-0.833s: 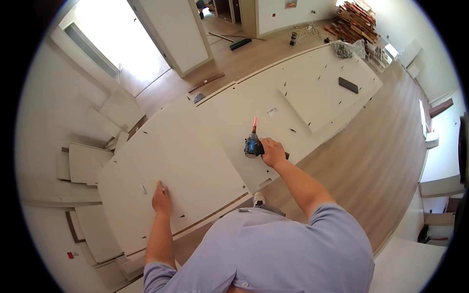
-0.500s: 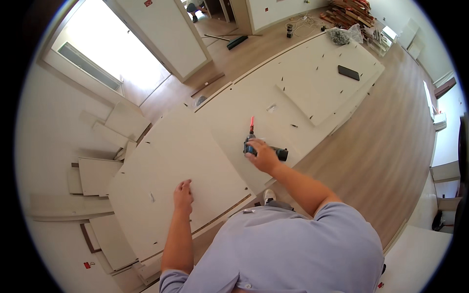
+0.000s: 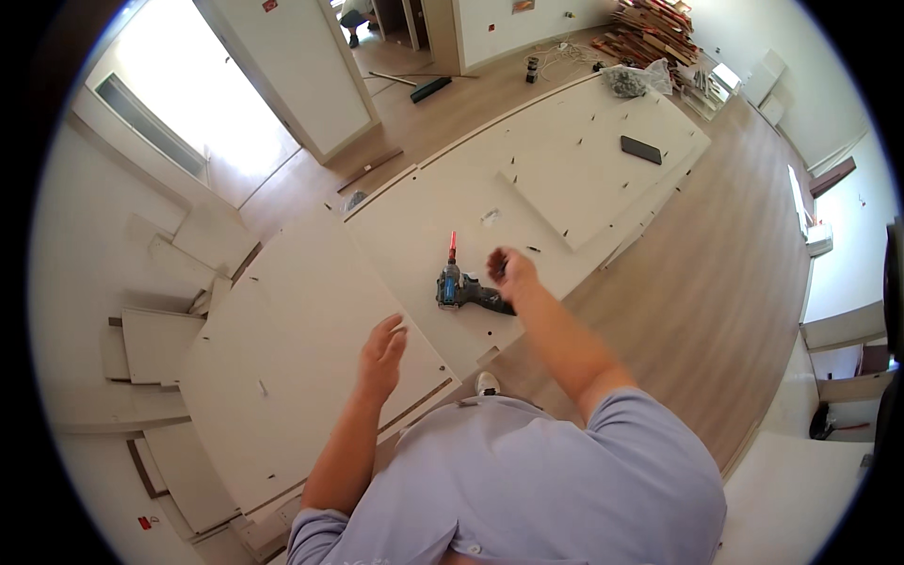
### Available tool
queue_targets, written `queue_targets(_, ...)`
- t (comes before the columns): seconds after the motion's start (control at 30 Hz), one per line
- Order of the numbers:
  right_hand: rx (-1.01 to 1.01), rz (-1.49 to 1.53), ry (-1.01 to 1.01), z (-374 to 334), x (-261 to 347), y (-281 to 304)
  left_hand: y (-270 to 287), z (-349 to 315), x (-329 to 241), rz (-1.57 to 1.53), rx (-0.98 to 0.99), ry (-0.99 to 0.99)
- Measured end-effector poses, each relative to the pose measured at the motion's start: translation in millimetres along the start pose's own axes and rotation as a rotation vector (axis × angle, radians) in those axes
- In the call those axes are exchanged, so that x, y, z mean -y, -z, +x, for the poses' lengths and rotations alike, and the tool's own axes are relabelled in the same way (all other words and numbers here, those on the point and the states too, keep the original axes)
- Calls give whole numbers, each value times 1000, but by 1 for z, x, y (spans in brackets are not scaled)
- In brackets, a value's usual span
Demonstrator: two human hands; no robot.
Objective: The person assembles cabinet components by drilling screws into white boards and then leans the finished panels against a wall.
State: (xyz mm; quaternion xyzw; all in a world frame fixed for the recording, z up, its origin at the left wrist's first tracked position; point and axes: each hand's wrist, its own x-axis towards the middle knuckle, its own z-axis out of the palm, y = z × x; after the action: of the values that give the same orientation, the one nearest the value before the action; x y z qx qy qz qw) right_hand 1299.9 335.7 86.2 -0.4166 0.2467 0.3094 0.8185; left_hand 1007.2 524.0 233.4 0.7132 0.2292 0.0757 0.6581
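A cordless drill [image 3: 463, 288] with a blue-and-black body and a red bit lies on its side on the lower white panel [image 3: 414, 217]. Just right of its handle, my right hand [image 3: 511, 271] hovers with curled fingers; something small and dark seems to be in them, but I cannot make it out. Over the right edge of the nearer white panel [image 3: 282, 348], my left hand [image 3: 381, 356] is raised, its fingers loosely bent and apart, holding nothing. A small dark fitting [image 3: 534, 250] lies on the lower panel beyond my right hand.
A dark phone [image 3: 641, 150] rests on a smaller white panel [image 3: 584, 179] studded with several dark pegs. Boards [image 3: 155, 344] lean along the left wall. Timber [image 3: 650, 38] is heaped at the far right, near a plastic bag [image 3: 624, 81]. Another person [image 3: 356, 19] is in the far doorway.
My right hand has left the drill, which stays lying on the panel, and its fingers have curled. My left hand has risen off the near panel and moved right. The whole view has shifted slightly.
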Motion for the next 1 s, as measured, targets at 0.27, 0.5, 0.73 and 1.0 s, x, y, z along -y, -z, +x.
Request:
queue_targets(0.27, -209, -133, 1, 56, 57, 49, 127, -158, 83, 299, -599, -77)
queue_targets(0.5, 122, -485, 333, -32, -21, 4, 182, -302, 157, 701, -1191, 184)
queue_targets(0.73, 476, -1555, 706, -143, -167, -40, 217, -346, 198, -263, -1674, 536)
queue_targets(1.0, 522, -1199, -177, -154, -141, -63, 290, -344, 210, -958, -1485, 467)
